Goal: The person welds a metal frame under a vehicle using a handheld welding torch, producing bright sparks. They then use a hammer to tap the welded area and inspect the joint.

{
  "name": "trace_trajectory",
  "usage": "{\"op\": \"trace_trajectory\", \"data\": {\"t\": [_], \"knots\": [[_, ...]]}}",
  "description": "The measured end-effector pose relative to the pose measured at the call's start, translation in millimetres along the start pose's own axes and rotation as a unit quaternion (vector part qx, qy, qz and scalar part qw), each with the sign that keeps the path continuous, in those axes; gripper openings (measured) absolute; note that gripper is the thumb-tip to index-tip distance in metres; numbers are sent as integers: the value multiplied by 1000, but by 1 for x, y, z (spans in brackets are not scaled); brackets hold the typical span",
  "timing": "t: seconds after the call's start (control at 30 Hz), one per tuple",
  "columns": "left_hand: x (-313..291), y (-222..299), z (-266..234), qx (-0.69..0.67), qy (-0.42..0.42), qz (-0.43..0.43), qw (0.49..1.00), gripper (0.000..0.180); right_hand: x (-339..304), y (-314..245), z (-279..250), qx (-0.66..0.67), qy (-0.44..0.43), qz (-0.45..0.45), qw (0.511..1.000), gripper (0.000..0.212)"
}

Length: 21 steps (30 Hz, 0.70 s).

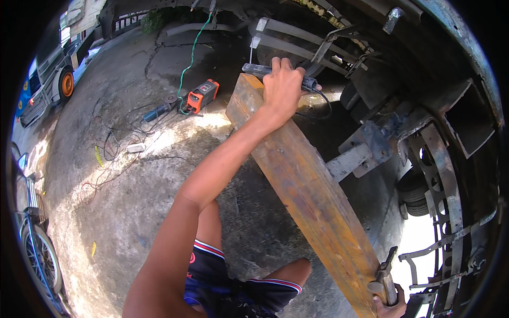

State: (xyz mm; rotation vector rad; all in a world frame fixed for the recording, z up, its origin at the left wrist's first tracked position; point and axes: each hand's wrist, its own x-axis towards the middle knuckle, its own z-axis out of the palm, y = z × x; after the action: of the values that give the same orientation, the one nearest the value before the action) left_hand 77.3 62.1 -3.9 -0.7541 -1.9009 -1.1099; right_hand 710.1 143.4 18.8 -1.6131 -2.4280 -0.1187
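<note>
A long, rusty square steel beam [307, 185] slants from the upper middle to the lower right. Across its far end, my left hand [283, 90] curls over a dark bar-shaped tool [258, 69] with a black cord; its kind is unclear. Down at the beam's near end, my right hand [391, 305] is partly cut off by the picture's edge. Its fingers close around a worn metal piece [383, 283] with a rounded knob, lying against the beam's side. I cannot tell whether that piece is a hammer or a clamp. A steel bracket [350, 161] meets the beam's right side.
Left of the beam, an orange-and-black welding machine [201, 96] with a green cable [190, 63] stands on the concrete. Beside it lie a blue grinder [158, 112], tangled cords and a white power strip [135, 148]. Vehicle framework [445, 169] crowds the right; a bicycle wheel [41, 259] is at left.
</note>
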Motion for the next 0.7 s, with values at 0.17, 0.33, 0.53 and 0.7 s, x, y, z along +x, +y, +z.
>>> {"op": "trace_trajectory", "data": {"t": [0.17, 0.33, 0.53, 0.7], "knots": [[-4, 2, -3, -20, -23, 16, 999, 33, -1, -2, 1, 12, 8, -12, 1000, 73], [-3, 0, 1, 12, -19, 40, 999, 28, -1, -6, -1, 7, 1, 4, 1000, 74], [-5, 3, 0, 9, -21, 37, 999, 24, 0, 5, 4, 30, -4, 1, 1000, 78], [-4, 1, 0, 10, -19, 45, 999, 26, -2, -4, 2, -5, 30, -19, 999, 78]]}}
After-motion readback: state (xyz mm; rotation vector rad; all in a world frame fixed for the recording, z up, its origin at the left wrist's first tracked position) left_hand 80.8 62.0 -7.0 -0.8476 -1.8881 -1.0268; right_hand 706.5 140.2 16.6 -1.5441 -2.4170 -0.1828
